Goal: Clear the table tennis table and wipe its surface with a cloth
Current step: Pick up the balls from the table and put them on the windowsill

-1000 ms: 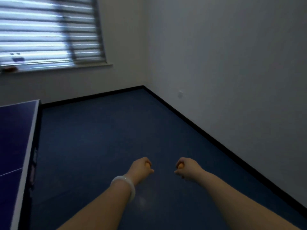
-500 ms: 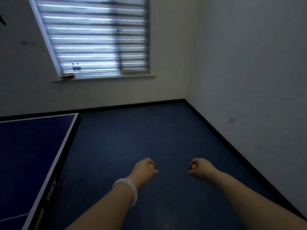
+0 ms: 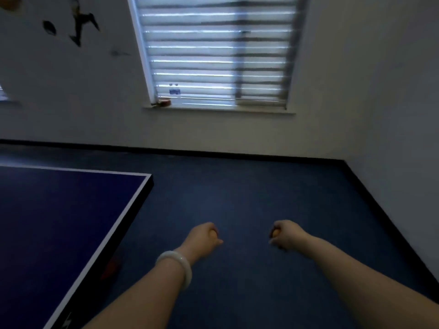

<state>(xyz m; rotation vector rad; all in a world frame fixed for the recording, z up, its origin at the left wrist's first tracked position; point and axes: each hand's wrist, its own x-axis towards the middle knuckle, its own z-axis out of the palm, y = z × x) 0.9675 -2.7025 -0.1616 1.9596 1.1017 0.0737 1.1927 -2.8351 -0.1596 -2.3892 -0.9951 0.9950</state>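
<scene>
White lettering is showing on the table's dark side edge at 7 o'clock, too cropped to read. The left hand [image 3: 203,238], wearing a pale bangle [image 3: 177,267] at the wrist, is curling round an orange ball [image 3: 213,233]; the right hand [image 3: 285,235] is gripping a second orange ball [image 3: 275,233]. Both are hanging over the blue floor [image 3: 249,200]. The tabletop [image 3: 59,210] is lying at 9 o'clock, its corner pointing toward 12. Farther off, a paddle [image 3: 162,102] is resting on the windowsill [image 3: 218,110] beneath striped blinds [image 3: 218,51].
</scene>
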